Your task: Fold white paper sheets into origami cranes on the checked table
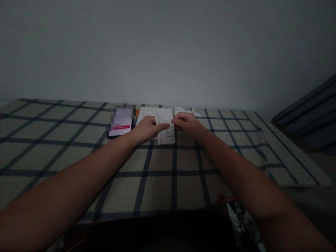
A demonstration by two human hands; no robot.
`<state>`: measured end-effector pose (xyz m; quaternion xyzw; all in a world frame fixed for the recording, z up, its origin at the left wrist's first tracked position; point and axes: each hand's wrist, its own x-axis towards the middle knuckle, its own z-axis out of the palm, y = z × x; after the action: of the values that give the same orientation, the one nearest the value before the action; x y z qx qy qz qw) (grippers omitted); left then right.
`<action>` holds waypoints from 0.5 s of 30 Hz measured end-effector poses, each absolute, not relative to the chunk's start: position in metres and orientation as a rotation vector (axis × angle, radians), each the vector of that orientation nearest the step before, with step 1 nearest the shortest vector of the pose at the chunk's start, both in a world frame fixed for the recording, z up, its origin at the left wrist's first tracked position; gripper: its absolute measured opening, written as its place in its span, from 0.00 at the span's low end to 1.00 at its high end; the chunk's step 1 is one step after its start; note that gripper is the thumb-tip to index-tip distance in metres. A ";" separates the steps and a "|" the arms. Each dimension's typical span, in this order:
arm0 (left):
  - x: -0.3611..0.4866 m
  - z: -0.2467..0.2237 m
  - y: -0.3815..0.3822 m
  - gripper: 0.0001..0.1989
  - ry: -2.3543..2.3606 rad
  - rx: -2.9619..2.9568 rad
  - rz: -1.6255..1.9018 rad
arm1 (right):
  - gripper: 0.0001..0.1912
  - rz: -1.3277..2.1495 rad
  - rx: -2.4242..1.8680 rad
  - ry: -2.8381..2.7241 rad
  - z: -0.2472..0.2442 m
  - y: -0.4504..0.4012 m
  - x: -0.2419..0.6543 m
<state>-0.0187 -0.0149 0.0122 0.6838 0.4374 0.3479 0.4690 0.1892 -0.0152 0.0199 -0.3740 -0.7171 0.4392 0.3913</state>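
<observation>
A strip of white paper (166,137) with dark marks and a rough right edge is held up above the cloth. My left hand (149,127) grips it from the left, thumb across its front. At its right edge, my right hand (187,122) has thumb and forefinger pinched together on the paper. Behind the left hand lies a larger white sheet (147,112), partly covered. Small white paper scraps (196,114) lie just beyond the right hand.
A phone (120,122) with a lit screen lies left of my hands. The checked cloth (160,189) covers the table up to a plain wall (168,52). A dark folded fabric (309,115) hangs at the right. Near my lap is a patterned item (244,220).
</observation>
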 end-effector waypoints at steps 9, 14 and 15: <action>-0.026 0.016 -0.012 0.15 1.094 1.775 0.763 | 0.11 1.199 -0.948 -1.776 0.018 -0.012 0.186; -0.027 0.013 -0.010 0.10 1.061 1.825 0.733 | 0.12 1.098 -1.002 -1.692 0.019 -0.014 0.186; -0.027 0.013 -0.010 0.10 1.062 1.825 0.732 | 0.13 1.075 -1.008 -1.677 0.018 -0.014 0.186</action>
<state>-0.0268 -0.0100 0.0133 0.7342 0.4271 0.2944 0.4381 0.1857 -0.0140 0.0184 -0.4057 -0.6749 0.4326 0.4391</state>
